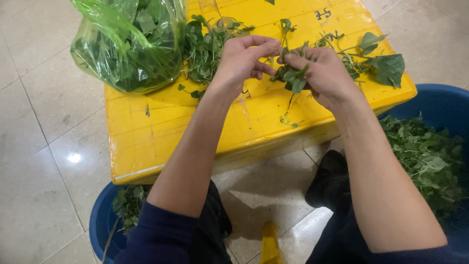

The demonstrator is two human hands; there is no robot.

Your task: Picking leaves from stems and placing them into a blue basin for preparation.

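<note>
Both hands, left hand (244,58) and right hand (320,71), pinch a leafy sprig (292,77) over the yellow box (171,132).

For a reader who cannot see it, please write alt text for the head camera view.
Two bare hands, left hand and right hand, hold a small bunch of green leafy stems above a yellow box lid. A green plastic bag of leaves lies upper left; a blue tub of greens stands right.

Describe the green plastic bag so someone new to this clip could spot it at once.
Start at the yellow box on the tiled floor. At its far left corner, beside the left hand, sits the green plastic bag. Unlike the loose greens beside it, its leaves are wrapped in shiny translucent film.
</note>
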